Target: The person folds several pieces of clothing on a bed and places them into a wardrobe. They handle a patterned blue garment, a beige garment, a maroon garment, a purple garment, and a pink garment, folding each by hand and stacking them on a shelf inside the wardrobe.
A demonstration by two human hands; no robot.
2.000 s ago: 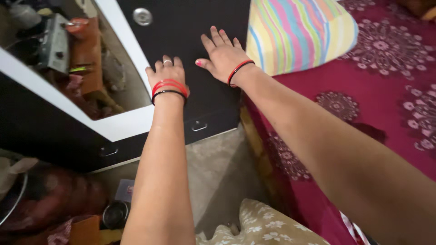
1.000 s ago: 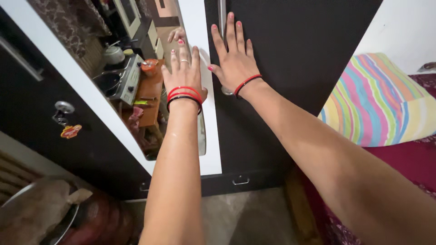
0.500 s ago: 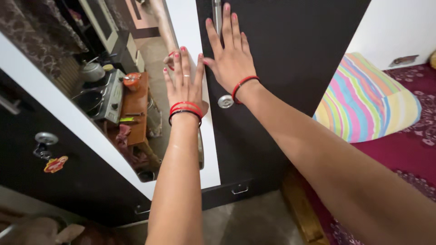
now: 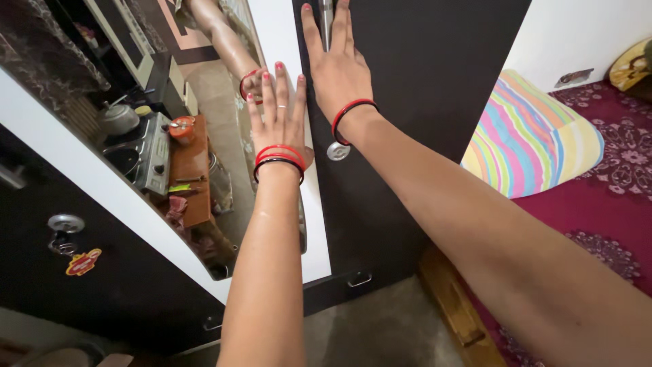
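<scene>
Wardrobe door: the dark wardrobe door stands upright directly under the right hand, its long axis running from the top of the view down toward the floor; it looks shut against the mirrored door beside it.
Mirrored door: the mirrored door with its white frame lies under the left hand, long axis parallel to the dark door, leaning to the left in this view.
Left hand: the left hand is flat and open, fingers spread narrowly and pointing up, palm pressed on the white frame strip at the seam between the two doors; it grips nothing. Red and black bangles sit on its wrist.
Right hand: the right hand is flat and open, fingers straight and pointing up, palm on the dark door just right of the left hand; its fingers lie along the vertical metal handle without closing on it.
Round lock: a round lock sits just below the right wrist.
Edges and room: the striped pillow and the maroon bed lie well to the right of the right forearm, the wooden bed edge close to the door's foot; bare floor shows beneath both forearms.
</scene>
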